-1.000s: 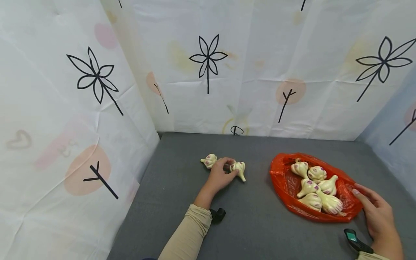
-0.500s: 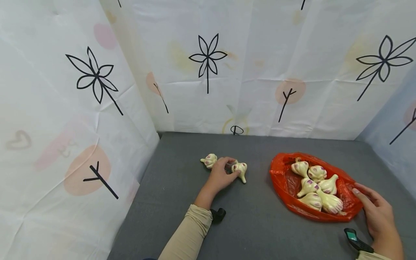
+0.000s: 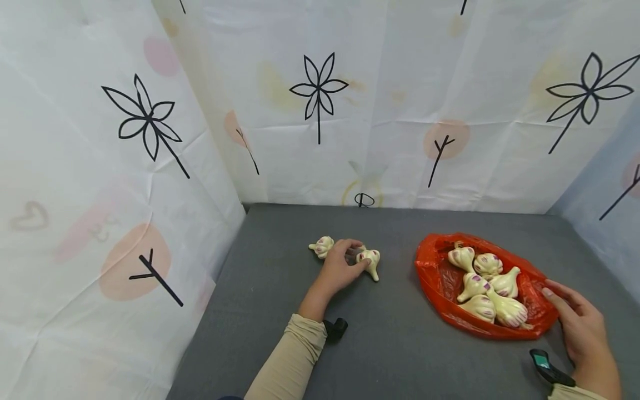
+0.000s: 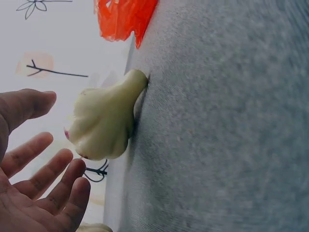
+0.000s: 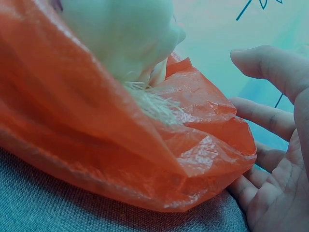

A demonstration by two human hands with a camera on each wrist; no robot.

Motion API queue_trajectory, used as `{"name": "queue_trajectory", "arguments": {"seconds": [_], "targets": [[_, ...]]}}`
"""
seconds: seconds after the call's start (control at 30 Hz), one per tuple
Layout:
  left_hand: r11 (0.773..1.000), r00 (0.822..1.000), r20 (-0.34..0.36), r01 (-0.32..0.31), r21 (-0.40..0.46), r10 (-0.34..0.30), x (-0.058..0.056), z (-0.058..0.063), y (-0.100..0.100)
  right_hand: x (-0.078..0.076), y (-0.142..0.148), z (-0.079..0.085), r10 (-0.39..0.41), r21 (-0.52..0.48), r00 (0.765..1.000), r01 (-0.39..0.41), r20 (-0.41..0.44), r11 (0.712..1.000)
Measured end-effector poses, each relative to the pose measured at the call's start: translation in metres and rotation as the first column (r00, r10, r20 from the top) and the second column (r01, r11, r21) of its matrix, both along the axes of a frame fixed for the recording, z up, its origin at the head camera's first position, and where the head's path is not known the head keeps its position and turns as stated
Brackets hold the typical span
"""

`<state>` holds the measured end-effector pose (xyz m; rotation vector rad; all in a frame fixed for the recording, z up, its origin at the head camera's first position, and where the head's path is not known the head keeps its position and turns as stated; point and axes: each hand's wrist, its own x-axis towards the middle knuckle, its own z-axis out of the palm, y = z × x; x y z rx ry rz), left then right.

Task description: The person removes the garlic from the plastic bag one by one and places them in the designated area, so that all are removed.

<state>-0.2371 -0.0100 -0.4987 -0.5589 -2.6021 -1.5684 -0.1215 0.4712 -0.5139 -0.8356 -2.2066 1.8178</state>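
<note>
White patterned sheeting (image 3: pixel 390 72) backs a grey table (image 3: pixel 400 355) bearing a red bag (image 3: pixel 426 261) of garlic bulbs (image 3: pixel 507 311). The right hand (image 3: pixel 582 328), fingers relaxed, touches its edge; the left hand (image 3: pixel 340 268), fingers parted, flanks a tabletop bulb (image 4: pixel 108 118), apparently at a grasp-or-release step; lifting would call for pinching.

Head view is looking forward and down from above, over grey tabletop (image 3: pixel 390 344). Left wrist view is sitting low, turned sideways, near garlic bulb (image 4: pixel 104 118). Right wrist view is facing red bag (image 5: pixel 96 137) closely; all three are sharing bag.
</note>
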Motion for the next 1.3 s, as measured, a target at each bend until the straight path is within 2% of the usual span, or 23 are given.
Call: {"name": "queue_trajectory", "arguments": {"seconds": [0.13,0.3,0.63,0.77,0.9,1.13,1.3], "targets": [[1.0,1.0,0.001,0.019,0.014,-0.019,0.002,0.004,0.003,0.0,0.0,0.0,-0.003,-0.007,1.0,0.003,-0.008,1.0],[0.999,0.999,-0.001,0.051,0.018,-0.051,0.003,0.012,0.01,-0.001,-0.002,0.0,-0.006,0.032,1.0,0.005,0.012,0.999],[0.991,0.99,-0.039,0.133,-0.034,-0.134,0.002,0.031,0.036,-0.001,-0.003,0.001,-0.012,0.053,0.999,0.01,0.038,0.999],[0.983,0.982,-0.051,0.181,-0.028,-0.182,0.002,0.035,0.049,-0.001,-0.003,0.0,-0.011,0.055,0.999,0.009,0.034,0.998],[0.972,0.971,-0.057,0.233,-0.002,-0.233,0.003,0.034,0.062,-0.001,-0.003,-0.001,-0.012,0.034,1.0,0.012,0.01,0.999],[0.951,0.949,-0.071,0.31,0.006,-0.308,0.008,0.035,0.081,-0.001,-0.002,0.0,-0.001,0.003,1.0,0.001,-0.024,1.0],[0.927,0.924,-0.084,0.374,0.014,-0.372,0.013,0.037,0.098,-0.001,-0.001,0.001,0.001,-0.011,0.999,-0.002,-0.04,1.0]]}}
